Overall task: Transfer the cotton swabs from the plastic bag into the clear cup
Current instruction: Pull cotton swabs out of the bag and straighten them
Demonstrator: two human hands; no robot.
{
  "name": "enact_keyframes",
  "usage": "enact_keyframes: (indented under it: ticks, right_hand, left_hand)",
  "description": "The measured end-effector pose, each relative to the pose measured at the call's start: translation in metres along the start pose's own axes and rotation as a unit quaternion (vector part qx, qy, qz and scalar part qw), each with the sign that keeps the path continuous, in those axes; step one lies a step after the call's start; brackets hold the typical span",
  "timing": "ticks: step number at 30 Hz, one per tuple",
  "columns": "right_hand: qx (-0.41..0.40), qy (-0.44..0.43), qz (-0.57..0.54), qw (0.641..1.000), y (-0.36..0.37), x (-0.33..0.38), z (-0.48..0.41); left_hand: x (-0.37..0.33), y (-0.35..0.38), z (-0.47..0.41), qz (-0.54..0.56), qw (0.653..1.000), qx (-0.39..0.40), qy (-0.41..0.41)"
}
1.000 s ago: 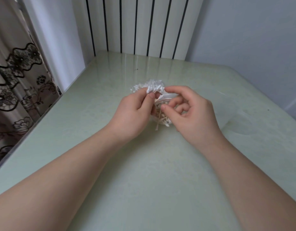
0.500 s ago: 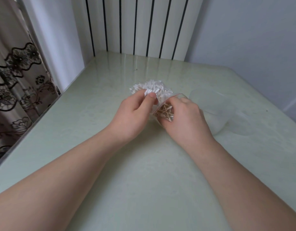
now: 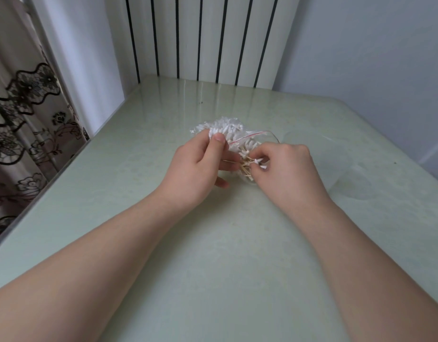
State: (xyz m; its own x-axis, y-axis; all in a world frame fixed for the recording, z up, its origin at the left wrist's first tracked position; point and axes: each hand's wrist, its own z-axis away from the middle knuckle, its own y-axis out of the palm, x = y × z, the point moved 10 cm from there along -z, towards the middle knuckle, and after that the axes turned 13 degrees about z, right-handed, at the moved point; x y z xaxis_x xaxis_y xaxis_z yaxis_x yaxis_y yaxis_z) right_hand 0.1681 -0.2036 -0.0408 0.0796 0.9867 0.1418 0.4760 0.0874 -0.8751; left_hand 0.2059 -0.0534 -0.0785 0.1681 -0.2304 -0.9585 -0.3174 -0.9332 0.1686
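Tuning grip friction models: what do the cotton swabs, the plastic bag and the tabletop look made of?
Cotton swabs: tan matte sticks, probably wood or bamboo; white fuzzy tips, likely cotton.
Plastic bag: thin clear film, crinkled with glossy highlights, red zip strip along the mouth.
Tabletop: pale green, hard and glossy, mirrors the striped wall; glass or laminate, cannot tell.

We see plastic bag [image 3: 227, 129] over table [image 3: 213, 267] middle | left hand [image 3: 200, 169] at its left | right hand [image 3: 284, 169] at its right, on cotton swabs [image 3: 247, 164] | clear cup [image 3: 348, 178] further right
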Motion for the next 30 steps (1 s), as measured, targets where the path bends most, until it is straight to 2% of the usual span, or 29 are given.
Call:
enact_keyframes:
  ticks: [8, 15, 19, 21, 26, 30]
  right_hand:
    - [-0.023, 0.060, -0.119, 0.991, -0.011, -0.015, 0.005]
    - [-0.080, 0.058, -0.148, 0.984, -0.029, -0.018, 0.006]
    - [-0.130, 0.067, -0.192, 0.970, -0.044, -0.026, 0.008]
    - [-0.134, 0.081, -0.249, 0.956, -0.046, -0.030, 0.008]
    - [-0.074, 0.074, -0.365, 0.925, -0.037, -0.024, 0.005]
    - [-0.028, 0.030, -0.369, 0.929, -0.028, -0.011, 0.006]
  left_hand:
    - [0.003, -0.005, -0.001, -0.024, 0.999, -0.030, 0.003]
    - [0.004, -0.006, -0.002, -0.078, 0.996, -0.027, 0.018]
    - [0.003, -0.009, -0.004, -0.094, 0.995, -0.034, 0.023]
    - [0.003, -0.009, -0.004, -0.089, 0.995, -0.033, 0.025]
    - [0.007, -0.005, -0.004, -0.024, 0.999, -0.023, -0.007]
    - [0.013, 0.004, -0.002, 0.102, 0.991, 0.006, -0.091]
